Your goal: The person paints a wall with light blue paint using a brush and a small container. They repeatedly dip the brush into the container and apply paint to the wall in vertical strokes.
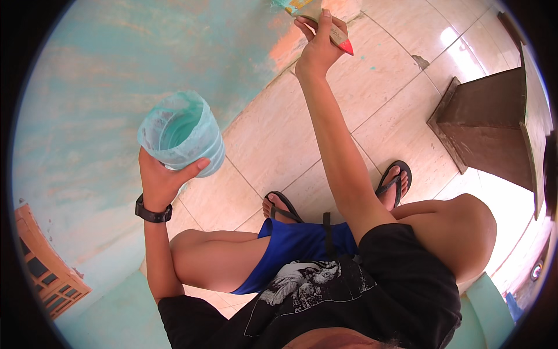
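My left hand grips a cut-off ribbed plastic container coated in turquoise paint, its open mouth tilted up. Farther away, my right hand is closed around the handle of a paintbrush with a red tip. The brush's paint-covered bristle end is at the top edge of the view, partly cut off, by the foot of the wall. Whether the bristles touch the wall I cannot tell. Patchy turquoise paint covers much of that wall, and an orange-pink area shows low down near the brush.
Beige floor tiles spread under my feet, with a chipped spot and small turquoise drips. A dark brown pedestal-like piece of furniture stands at the right. At the lower left is an orange-framed opening with a lattice.
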{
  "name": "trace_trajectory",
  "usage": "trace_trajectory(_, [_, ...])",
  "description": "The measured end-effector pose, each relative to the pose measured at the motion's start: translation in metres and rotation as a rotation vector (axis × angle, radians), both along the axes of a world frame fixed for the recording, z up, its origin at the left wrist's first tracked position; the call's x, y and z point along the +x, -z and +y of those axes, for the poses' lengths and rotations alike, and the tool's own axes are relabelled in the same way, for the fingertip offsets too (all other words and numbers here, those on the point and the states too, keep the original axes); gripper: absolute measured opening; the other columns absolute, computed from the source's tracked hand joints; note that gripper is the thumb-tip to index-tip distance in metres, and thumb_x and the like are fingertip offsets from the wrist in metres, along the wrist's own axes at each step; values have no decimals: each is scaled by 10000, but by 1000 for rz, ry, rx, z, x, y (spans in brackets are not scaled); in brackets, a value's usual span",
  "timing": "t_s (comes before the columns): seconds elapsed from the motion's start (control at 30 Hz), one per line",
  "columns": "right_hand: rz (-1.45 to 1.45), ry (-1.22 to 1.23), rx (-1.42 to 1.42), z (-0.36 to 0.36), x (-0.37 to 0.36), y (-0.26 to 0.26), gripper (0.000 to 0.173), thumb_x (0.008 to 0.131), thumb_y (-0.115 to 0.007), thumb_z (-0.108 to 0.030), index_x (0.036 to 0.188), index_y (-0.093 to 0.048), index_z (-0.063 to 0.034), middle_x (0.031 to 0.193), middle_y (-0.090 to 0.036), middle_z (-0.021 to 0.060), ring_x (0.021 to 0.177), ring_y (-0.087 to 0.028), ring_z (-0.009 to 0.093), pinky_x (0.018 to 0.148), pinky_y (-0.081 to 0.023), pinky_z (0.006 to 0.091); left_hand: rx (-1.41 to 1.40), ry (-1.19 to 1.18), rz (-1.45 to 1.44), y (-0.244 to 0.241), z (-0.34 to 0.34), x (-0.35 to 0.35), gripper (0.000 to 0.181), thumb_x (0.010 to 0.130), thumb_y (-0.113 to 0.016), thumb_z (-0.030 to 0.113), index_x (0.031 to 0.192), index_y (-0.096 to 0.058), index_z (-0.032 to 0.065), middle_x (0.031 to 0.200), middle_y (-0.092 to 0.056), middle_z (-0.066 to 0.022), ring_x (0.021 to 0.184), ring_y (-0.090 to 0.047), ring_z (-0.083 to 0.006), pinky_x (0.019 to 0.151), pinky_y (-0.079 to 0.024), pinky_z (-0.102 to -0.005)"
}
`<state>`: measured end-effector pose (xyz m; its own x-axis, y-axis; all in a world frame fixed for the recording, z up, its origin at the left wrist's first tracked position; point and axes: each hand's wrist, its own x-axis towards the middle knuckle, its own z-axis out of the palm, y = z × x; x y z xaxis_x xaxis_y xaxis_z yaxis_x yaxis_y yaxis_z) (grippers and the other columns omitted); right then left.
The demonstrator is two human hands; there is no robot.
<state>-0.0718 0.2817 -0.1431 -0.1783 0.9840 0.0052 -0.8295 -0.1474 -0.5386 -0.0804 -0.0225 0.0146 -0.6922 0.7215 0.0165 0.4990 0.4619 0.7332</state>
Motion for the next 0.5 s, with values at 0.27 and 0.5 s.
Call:
trace_trajectory(0.27, [-321, -54, -50, 2, 0, 87, 208, 961, -614, -118, 968, -510, 62, 843, -645, 174, 653, -680, 194, 557, -608, 310, 0, 11, -20, -3, 5, 0, 783, 651, -930, 204, 1285, -527, -15, 1186, -657, -132, 1083, -646, -226, 930, -516, -374])
trace_trajectory(0.5, [-248, -11, -23, 2, -11, 48, 181, 966, -600, -118, 908, -543, 43, 793, -637, 147, 634, -670, 186, 581, -604, 306, 10, 16, -31, -6, 8, 3, 751, 652, -927, 204, 1265, -551, -13, 1169, -668, -130, 1071, -653, -227, 922, -522, -377])
